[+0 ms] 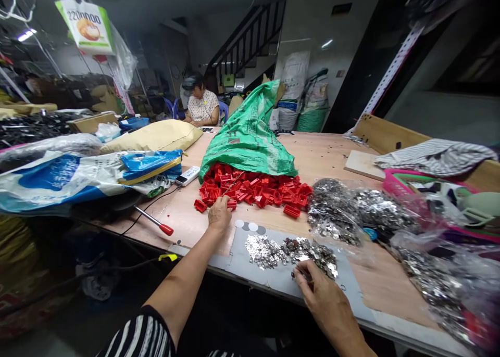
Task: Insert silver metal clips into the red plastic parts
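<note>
My left hand (220,214) is at the near edge of a heap of red plastic parts (258,188). Its fingers are curled in around a small red plastic part (231,204), with the fingertips partly hidden. The heap spills from the mouth of a green woven sack (250,133). Lower right, my right hand (324,294) has its thumb and fingers closed on small dark metal pieces (294,275), beside a spread of metal pieces (308,253). Brighter silver pieces (262,250) lie left of those, on a grey mat (242,266).
Clear bags of metal pieces (334,211) stand to the right, near a pink basket (390,182). A red-tipped lever (166,229) juts out at left, below a blue-and-white sack (89,177). Across the table (316,151) sits another person (203,107).
</note>
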`<state>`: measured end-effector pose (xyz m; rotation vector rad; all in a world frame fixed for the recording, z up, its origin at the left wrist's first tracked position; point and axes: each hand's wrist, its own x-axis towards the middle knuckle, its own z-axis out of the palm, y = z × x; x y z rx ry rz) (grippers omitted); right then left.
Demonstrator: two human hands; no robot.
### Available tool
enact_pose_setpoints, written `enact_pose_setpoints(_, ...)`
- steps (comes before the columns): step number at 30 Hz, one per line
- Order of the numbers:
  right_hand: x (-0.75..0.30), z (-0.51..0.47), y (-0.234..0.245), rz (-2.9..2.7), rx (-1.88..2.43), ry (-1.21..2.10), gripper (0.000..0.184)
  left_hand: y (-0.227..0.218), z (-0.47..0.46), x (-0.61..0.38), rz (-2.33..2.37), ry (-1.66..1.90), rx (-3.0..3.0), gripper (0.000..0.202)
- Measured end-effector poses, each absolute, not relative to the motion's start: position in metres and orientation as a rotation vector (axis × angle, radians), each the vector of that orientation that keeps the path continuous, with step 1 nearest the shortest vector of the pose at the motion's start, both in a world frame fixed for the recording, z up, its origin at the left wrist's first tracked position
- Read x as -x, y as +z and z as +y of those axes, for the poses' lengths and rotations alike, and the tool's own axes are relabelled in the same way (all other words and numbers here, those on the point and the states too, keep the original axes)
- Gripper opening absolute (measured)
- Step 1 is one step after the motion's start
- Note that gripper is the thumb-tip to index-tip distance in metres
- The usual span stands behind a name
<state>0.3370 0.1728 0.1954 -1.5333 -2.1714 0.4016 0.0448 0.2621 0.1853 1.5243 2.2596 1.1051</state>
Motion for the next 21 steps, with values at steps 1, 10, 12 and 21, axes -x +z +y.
enact_pose_setpoints(1, -0.336, 0.173, 0.195, -2.167, 1.526, 0.420, 0.015, 0.185, 0.257, -0.045, 2.267, 1.109, -1.531, 0.027)
enact_pose_setpoints(10, -0.328, 0.172, 0.194, -2.110, 1.335, 0.433, 0.021, 0.184, 0.212, -0.040, 2.205, 1.299, -1.451, 0.018)
enact_pose_setpoints(12, -0.328, 0.171, 0.194, -2.097, 1.330, 0.441, 0.022, 0.185, 0.209, -0.038, 2.163, 1.364, -1.383, 0.019)
enact_pose_setpoints(21, -0.333, 0.170, 0.195, -2.013, 1.334, 0.548, 0.024, 0.210, 0.200, -0.049, 1.610, 1.643, -0.964, 0.031)
